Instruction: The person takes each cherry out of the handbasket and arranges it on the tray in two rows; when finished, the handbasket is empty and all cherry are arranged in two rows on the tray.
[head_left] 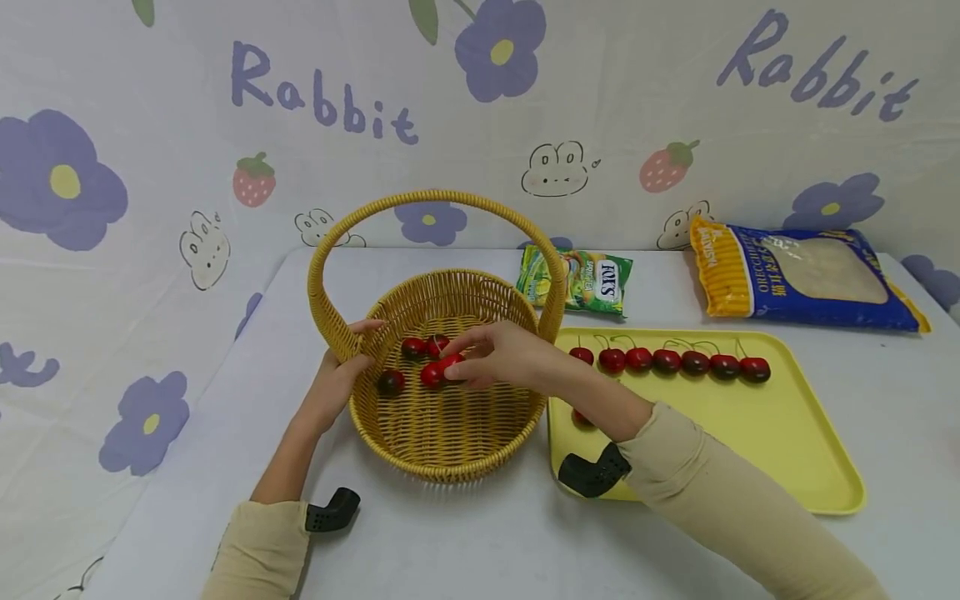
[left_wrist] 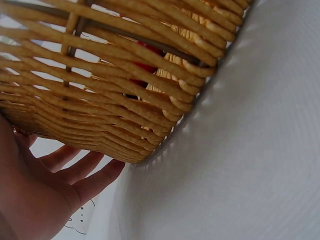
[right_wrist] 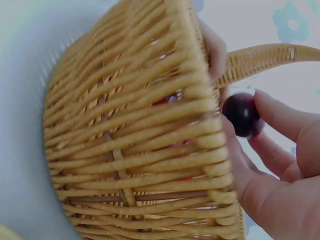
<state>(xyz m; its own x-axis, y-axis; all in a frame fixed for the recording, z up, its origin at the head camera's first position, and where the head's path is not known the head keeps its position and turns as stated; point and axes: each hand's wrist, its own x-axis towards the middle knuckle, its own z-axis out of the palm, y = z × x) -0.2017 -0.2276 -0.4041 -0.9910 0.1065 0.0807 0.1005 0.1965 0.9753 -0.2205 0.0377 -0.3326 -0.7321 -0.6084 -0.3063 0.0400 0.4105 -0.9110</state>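
Observation:
A round wicker basket (head_left: 442,472) with a tall arched handle stands on the table. My left hand (head_left: 339,385) grips its left rim by the foot of the handle, thumb inside. From the left wrist view, that hand's fingers (left_wrist: 92,175) lie along the outside of the weave. Over the basket, my right hand (head_left: 498,357) pinches a dark red cherry (right_wrist: 242,115) between thumb and fingers, at rim height in the right wrist view. Several more cherries (head_left: 413,348) lie on the basket's floor, toward the left, one of them (head_left: 391,382) darker than the rest.
To the right lies a yellow tray (head_left: 720,450) with a row of stemmed cherries (head_left: 667,361) along its far side; another cherry (head_left: 581,418) shows beneath the right forearm. Behind are a green Fox's bag (head_left: 592,282) and a blue-and-yellow pasta bag (head_left: 810,275). A printed cloth (head_left: 465,125) hangs at the back.

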